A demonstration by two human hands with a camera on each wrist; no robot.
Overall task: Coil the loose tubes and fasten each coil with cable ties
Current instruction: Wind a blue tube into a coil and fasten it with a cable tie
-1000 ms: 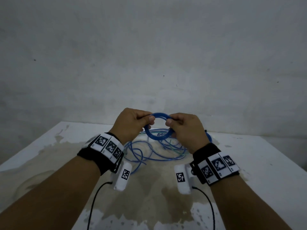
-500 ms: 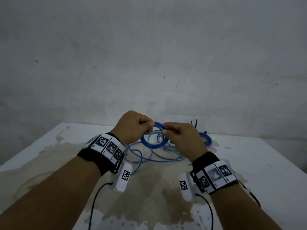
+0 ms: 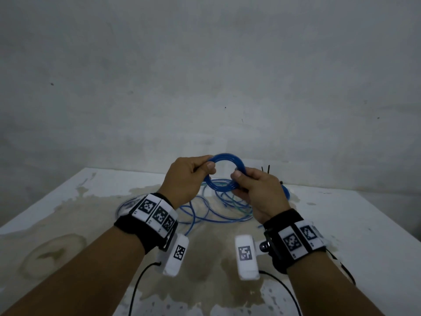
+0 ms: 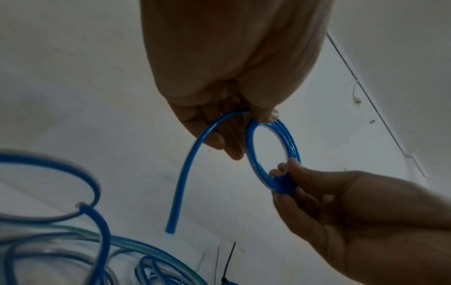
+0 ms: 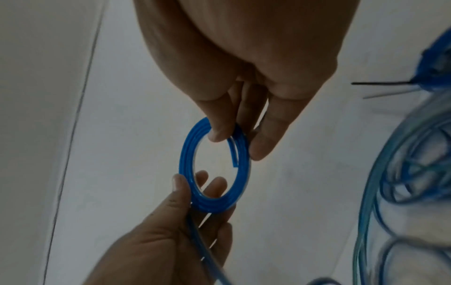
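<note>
The small blue tube coil point(image 3: 224, 173) is up in the air between your two hands, above the far middle of the counter point(image 3: 341, 224), standing roughly upright with its opening facing you. Your left hand point(image 3: 184, 179) has its grip clamped on the coil's left side, thumb on the near face and fingers curled behind; in the left wrist view a free tail of the same tube point(image 4: 182, 173) leaves that pinch and arcs downward to a cut end. Your right hand point(image 3: 259, 192) has its grip clamped on the coil's right side, thumb and fingertips pinching the wound turns together. In the right wrist view the coil point(image 5: 214, 165) shows several turns lying side by side, with a short inner end lying against the inside of the ring near your right fingers point(image 5: 219, 133). Below the coil, on the counter, lies a loose tangle of blue and pale clear tubes point(image 3: 216, 206), spread from under your left wrist across to under your right hand. Just beyond your right hand sits another blue coil point(image 3: 286, 192), mostly hidden behind it, with black cable tie tails point(image 3: 266, 168) sticking up beside it. The counter is white with a broad brownish stain point(image 3: 205, 258) across its middle, and a plain grey wall point(image 3: 205, 76) rises behind it.
</note>
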